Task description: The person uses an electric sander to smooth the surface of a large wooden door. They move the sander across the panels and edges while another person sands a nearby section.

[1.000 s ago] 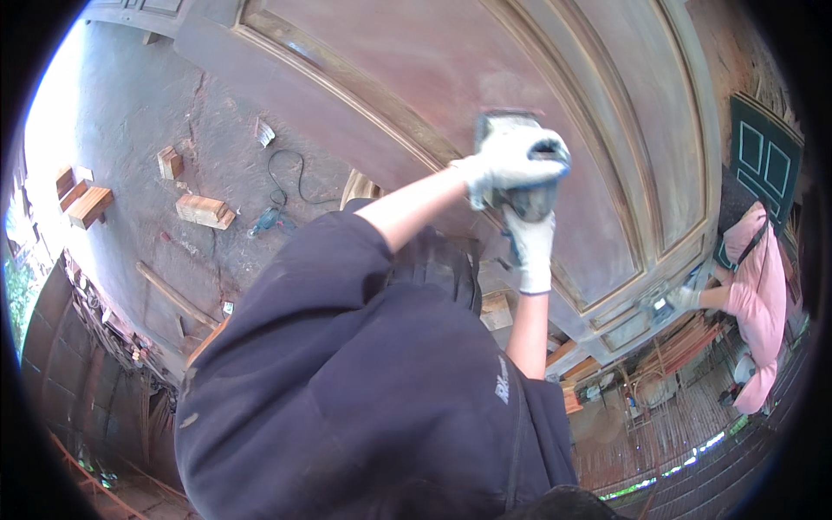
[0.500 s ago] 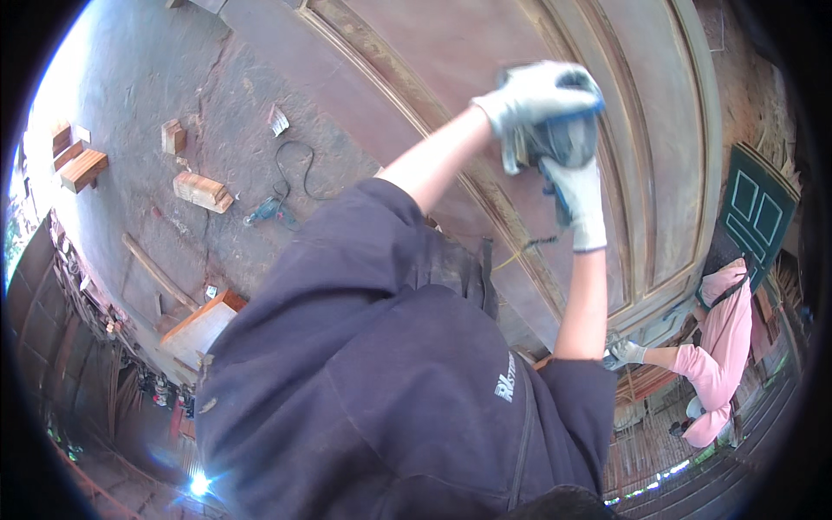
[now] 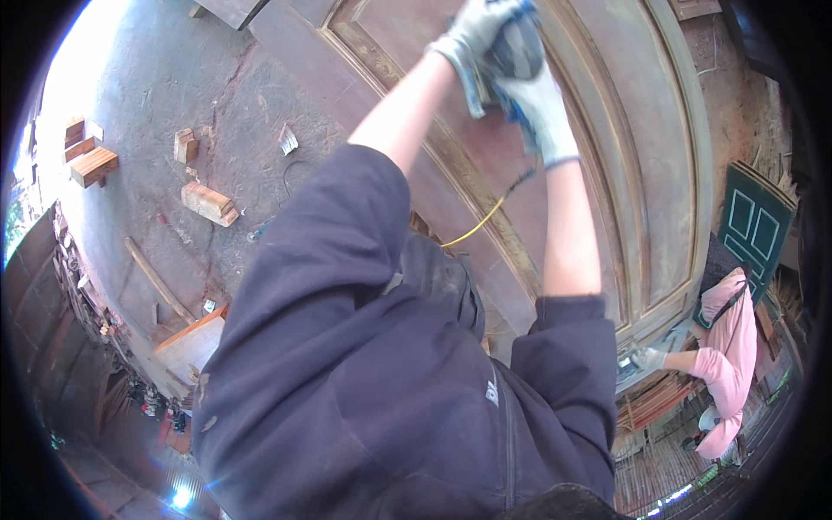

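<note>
Both my hands wear white gloves and grip a blue and dark grey power sander (image 3: 517,50) on a large brown panelled wooden door (image 3: 485,143). My left hand (image 3: 478,30) is wrapped over its far left side. My right hand (image 3: 539,104) is closed round its near end. Some blur and the gloves hide the sander's underside and my fingertips. From the sander a cord (image 3: 475,230), dark and then yellow, trails over the door's moulding toward my waist.
Wood blocks (image 3: 208,203) and a long stick (image 3: 159,282) lie on the floor at left, near a board (image 3: 192,345). At right a person in pink (image 3: 732,347) works at the door's near end with a gloved hand (image 3: 648,358). A green panel (image 3: 754,221) leans behind.
My hands and the sander have moved away from me and to the left along the door. More of the yellow cord shows. The other person's gloved hand has shifted slightly.
</note>
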Demonstrator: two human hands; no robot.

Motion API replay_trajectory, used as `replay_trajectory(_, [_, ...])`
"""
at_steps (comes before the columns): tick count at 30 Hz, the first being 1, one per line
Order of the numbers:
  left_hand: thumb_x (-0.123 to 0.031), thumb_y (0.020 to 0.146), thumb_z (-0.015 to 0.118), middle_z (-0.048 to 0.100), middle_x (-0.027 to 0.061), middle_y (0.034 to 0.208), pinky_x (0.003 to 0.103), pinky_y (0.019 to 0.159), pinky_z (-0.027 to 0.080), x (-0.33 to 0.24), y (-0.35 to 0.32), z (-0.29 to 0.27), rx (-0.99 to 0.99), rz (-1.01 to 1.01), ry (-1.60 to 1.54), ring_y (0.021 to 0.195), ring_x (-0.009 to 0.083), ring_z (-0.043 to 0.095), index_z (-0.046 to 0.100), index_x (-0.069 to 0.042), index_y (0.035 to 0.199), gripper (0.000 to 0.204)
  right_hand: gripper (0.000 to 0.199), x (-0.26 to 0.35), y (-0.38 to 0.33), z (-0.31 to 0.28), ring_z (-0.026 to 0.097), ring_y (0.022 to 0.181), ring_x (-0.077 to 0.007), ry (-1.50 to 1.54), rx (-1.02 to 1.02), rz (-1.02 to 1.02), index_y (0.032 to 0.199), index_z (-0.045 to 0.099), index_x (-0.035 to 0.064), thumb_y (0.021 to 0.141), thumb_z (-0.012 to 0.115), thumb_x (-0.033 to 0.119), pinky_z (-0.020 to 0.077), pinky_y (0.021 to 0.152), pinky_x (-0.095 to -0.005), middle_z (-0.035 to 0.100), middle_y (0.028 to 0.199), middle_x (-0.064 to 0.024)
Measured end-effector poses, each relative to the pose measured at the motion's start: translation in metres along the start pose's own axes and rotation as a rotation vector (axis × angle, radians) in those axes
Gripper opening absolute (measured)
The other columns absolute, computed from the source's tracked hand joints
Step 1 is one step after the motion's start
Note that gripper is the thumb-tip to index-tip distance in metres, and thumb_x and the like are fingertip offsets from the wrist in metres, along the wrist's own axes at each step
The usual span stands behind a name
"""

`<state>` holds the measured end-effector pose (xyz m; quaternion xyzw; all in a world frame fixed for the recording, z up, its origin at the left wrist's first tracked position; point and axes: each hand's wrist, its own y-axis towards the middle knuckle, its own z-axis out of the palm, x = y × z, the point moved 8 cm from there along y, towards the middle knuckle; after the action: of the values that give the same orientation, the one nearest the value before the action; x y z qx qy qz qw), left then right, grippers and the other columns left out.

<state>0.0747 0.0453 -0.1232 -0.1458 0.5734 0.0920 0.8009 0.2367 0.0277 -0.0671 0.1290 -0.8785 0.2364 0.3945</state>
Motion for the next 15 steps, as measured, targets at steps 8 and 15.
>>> replay_trajectory(8, [-0.046, 0.090, 0.057, 0.072, 0.0121, 0.109, 0.038, 0.093, 0.051, 0.005, -0.134, 0.196, 0.348, -0.174, 0.330, 0.104, 0.0291, 0.068, 0.072, -0.015, 0.110, 0.039, 0.036, -0.145, -0.171, -0.077, 0.056, 0.056, -0.0101, 0.248, -0.122, 0.460, 0.103, 0.069, 0.0025, 0.079, 0.086, 0.025, 0.0467, 0.048, -0.0291, 0.064, 0.074, -0.0015])
replay_trajectory(15, [-0.045, 0.082, 0.067, 0.072, 0.0106, 0.095, 0.041, 0.091, 0.050, 0.016, -0.224, 0.211, 0.358, -0.240, 0.236, 0.096, 0.0300, 0.067, 0.073, -0.016, 0.098, 0.034, 0.077, -0.220, -0.285, -0.075, 0.061, 0.114, -0.0238, 0.003, -0.245, 0.526, 0.138, 0.051, -0.0038, 0.075, 0.087, 0.022, 0.0469, 0.101, -0.0392, 0.065, 0.123, -0.0145])
